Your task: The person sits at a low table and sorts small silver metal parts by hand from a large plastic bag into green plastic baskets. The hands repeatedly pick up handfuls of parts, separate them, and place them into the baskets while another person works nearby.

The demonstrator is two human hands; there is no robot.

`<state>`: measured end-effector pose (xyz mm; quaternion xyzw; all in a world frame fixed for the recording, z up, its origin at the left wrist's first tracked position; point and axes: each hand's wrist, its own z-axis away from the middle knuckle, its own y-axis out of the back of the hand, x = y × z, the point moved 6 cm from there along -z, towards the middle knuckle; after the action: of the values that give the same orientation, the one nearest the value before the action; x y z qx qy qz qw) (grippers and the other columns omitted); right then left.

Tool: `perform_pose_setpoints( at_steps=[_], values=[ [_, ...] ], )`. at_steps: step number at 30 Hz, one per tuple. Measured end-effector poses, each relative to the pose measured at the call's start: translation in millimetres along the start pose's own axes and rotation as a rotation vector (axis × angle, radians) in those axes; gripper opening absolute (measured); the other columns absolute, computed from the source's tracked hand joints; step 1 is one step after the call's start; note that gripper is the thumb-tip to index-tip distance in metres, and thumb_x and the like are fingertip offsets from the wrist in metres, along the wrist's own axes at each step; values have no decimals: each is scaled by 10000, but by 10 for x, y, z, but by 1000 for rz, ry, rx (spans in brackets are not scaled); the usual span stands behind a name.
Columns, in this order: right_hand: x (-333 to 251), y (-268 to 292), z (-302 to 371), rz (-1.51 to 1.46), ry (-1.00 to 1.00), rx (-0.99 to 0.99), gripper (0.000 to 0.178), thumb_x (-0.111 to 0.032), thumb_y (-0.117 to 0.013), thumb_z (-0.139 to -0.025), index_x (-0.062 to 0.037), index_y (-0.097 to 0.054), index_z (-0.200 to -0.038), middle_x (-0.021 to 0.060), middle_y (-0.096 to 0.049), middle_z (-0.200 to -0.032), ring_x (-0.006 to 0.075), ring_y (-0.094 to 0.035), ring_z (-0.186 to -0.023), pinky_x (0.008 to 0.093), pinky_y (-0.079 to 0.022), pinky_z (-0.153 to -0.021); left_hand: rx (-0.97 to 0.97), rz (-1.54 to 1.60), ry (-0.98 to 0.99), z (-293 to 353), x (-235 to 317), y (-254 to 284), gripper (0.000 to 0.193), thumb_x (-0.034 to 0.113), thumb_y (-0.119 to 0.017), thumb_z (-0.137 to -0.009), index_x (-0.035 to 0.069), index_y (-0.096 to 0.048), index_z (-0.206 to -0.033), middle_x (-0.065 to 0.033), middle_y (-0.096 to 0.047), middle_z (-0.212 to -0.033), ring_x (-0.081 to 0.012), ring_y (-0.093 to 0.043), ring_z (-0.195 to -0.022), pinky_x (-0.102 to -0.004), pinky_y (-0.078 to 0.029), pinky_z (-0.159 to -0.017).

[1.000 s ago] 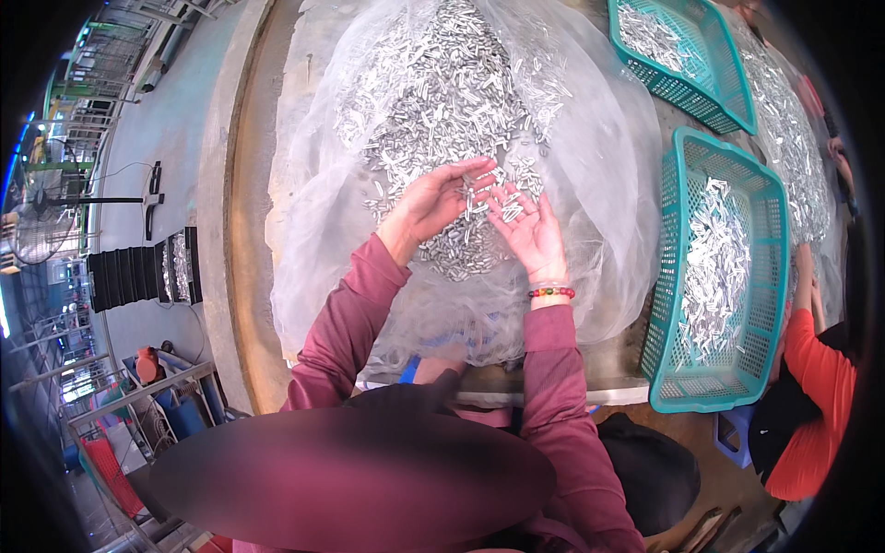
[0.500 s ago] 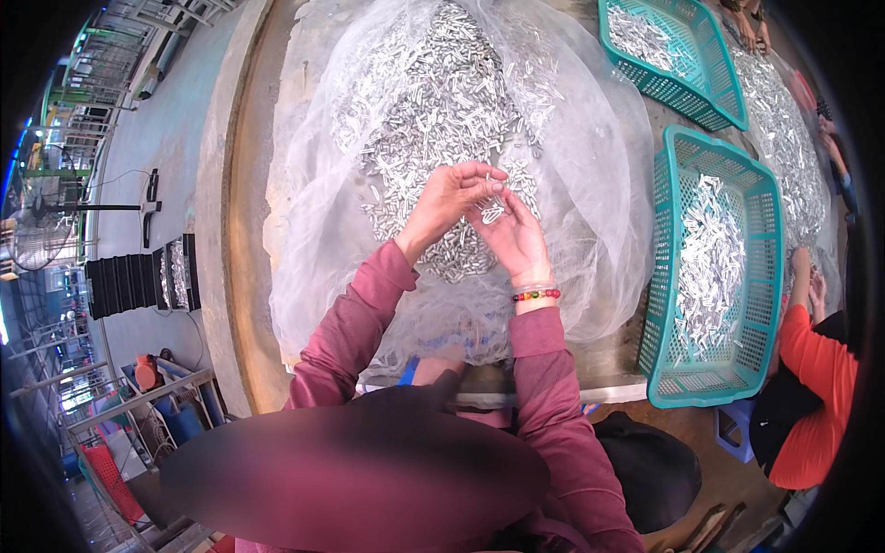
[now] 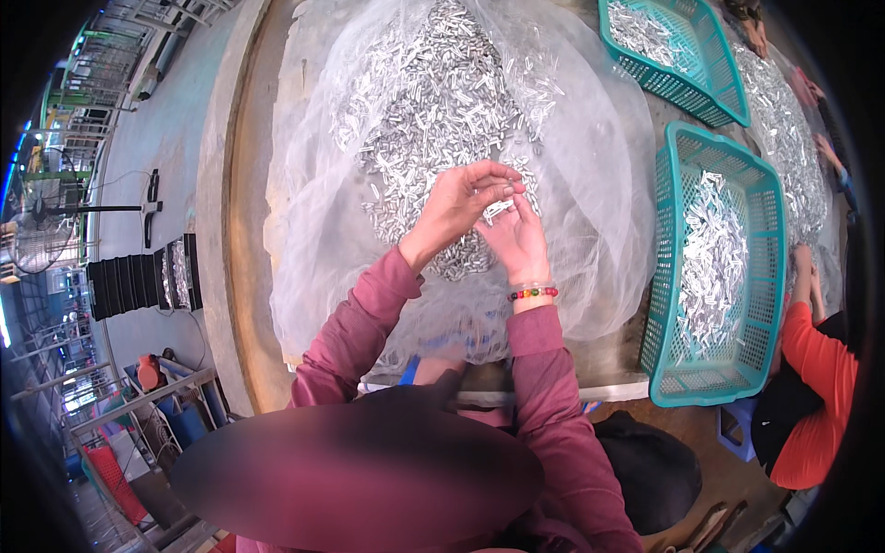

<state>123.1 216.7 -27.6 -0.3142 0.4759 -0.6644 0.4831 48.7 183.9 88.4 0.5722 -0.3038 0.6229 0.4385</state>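
My left hand [image 3: 454,205] is over the pile, thumb and fingers pinched together right above my right fingers. Whatever is in that pinch is too small to make out. Palm up and fingers curled, my right hand [image 3: 518,241] holds several small silver metal pieces [image 3: 499,208]. A beaded bracelet circles that wrist. Below both hands spreads a large heap of short silver metal pieces [image 3: 433,111], lying on a sheer white netting sheet [image 3: 590,175].
To the right stands a teal plastic basket [image 3: 666,276] with silver pieces inside; a second teal basket [image 3: 728,101] is behind it. Co-workers' hands reach over another heap [image 3: 784,147] at the far right. A raised ledge [image 3: 221,184] borders the table's left side.
My left hand has shifted slightly right, its fingertips now more over my right fingers. The right hand stays nearly in place, still holding the silver pieces.
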Motion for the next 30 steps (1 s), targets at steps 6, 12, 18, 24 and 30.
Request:
perform_pose_setpoints(
  at_steps=[6, 12, 18, 24, 30],
  values=[
    [-45, 122, 4, -134, -19, 55, 354, -295, -402, -980, -1, -465, -1166, 187, -537, -1137, 320, -545, -1022, 440, -430, -932, 33, -781, -367, 57, 77, -88, 346, 141, -688, -801, 77, -626, -1135, -96, -677, -970, -185, -637, -890, -295, -487, -821],
    [-733, 105, 131, -240, 135, -49, 296, -284, -453, -964, -100, -455, -732, 6, -404, -611, 123, -382, -564, 264, -332, -544, 178, -665, 37, -43, -489, 613, 297, 242, -685, -803, 35, -635, -1010, -165, -655, -942, -289, -641, -850, -397, -495, -744],
    [-866, 179, 201, 306, 226, 215, 333, -388, -504, -944, -143, -501, -718, -63, -292, -493, 54, -235, -406, 212, -192, -402, 191, -1049, -186, 50, -1267, 240, 289, 230, -703, -768, -26, -592, -846, -207, -635, -794, -349, -631, -770, -436, -500, -692],
    [-535, 144, 61, 1919, 536, 264, 252, -242, -691, -793, -17, -602, -865, 126, -595, -599, 278, -594, -536, 385, -465, -519, 43, -732, 111, -145, -1356, 537, 279, 142, -706, -774, 12, -621, -1006, -92, -618, -686, -210, -620, -609, -330, -505, -622],
    [-294, 366, -46, 2323, 331, 337, 205, -199, -657, -793, 3, -628, -813, 235, -623, -722, 417, -622, -761, 488, -493, -664, 40, 316, 372, 32, -1069, 649, 195, 183, -562, -918, 28, -602, -1029, -41, -581, -857, -87, -576, -812, -286, -514, -662]
  ],
)
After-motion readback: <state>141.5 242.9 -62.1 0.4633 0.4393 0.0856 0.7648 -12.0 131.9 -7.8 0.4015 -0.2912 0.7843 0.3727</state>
